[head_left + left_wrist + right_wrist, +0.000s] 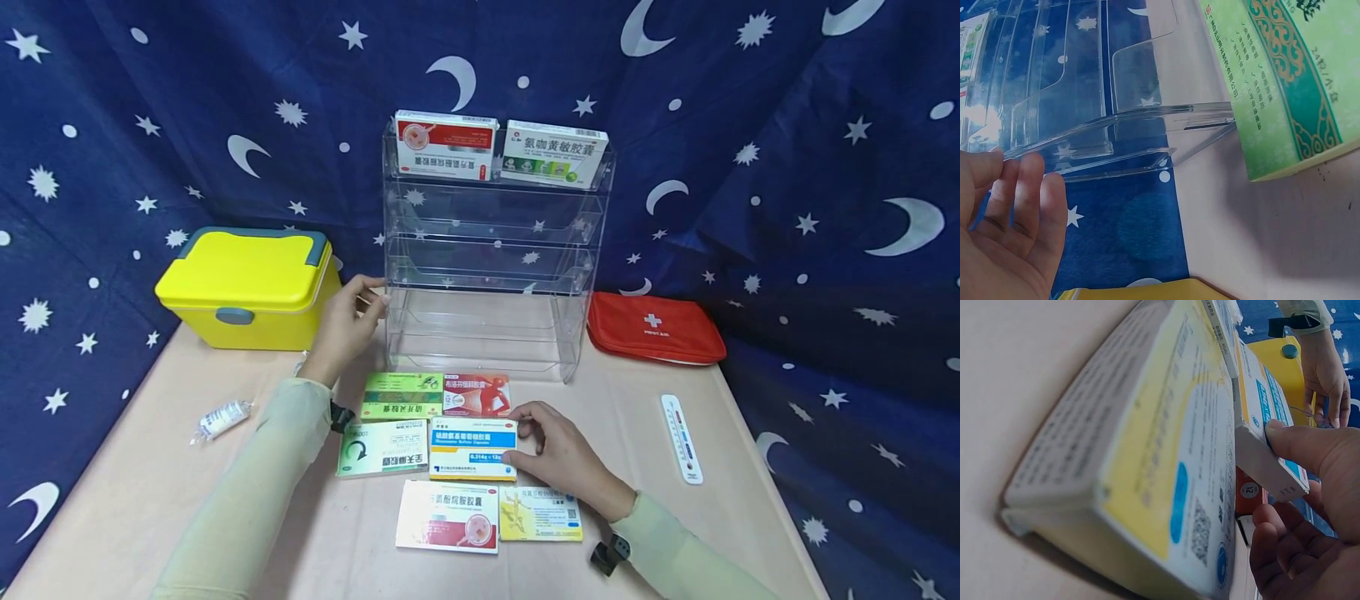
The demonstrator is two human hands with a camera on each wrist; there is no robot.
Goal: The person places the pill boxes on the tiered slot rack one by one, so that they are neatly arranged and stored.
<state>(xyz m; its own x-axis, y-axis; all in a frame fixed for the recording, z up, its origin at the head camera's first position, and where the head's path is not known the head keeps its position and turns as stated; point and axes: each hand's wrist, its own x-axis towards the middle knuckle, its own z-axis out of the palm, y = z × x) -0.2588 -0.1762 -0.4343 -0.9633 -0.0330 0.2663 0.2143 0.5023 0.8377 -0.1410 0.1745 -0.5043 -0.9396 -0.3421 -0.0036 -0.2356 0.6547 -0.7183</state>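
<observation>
In the head view a clear tiered display rack (pixel 480 329) stands at the back of the table. My left hand (pixel 351 323) holds its left side edge, thumb and fingertips meeting at the plastic in the left wrist view. My right hand (pixel 566 454) pinches the right end of a white-and-blue medicine box (pixel 468 437), thumb on its printed face. Beside that lies a white-and-green medicine box (pixel 386 450). Behind them are a green medicine box (pixel 401 396) and a red one (pixel 476 395). A white-and-red box (pixel 442 517) and a yellow-and-white box (pixel 1166 437) lie in front.
Two medicine boxes, one red-and-white (pixel 446 146) and one white-and-green (pixel 553 156), stand in the top tier. A yellow lidded case (pixel 243 287) and a small wrapped bottle (pixel 222 419) are at left. At right lie a red first aid pouch (pixel 652 329) and a white thermometer (pixel 681 439).
</observation>
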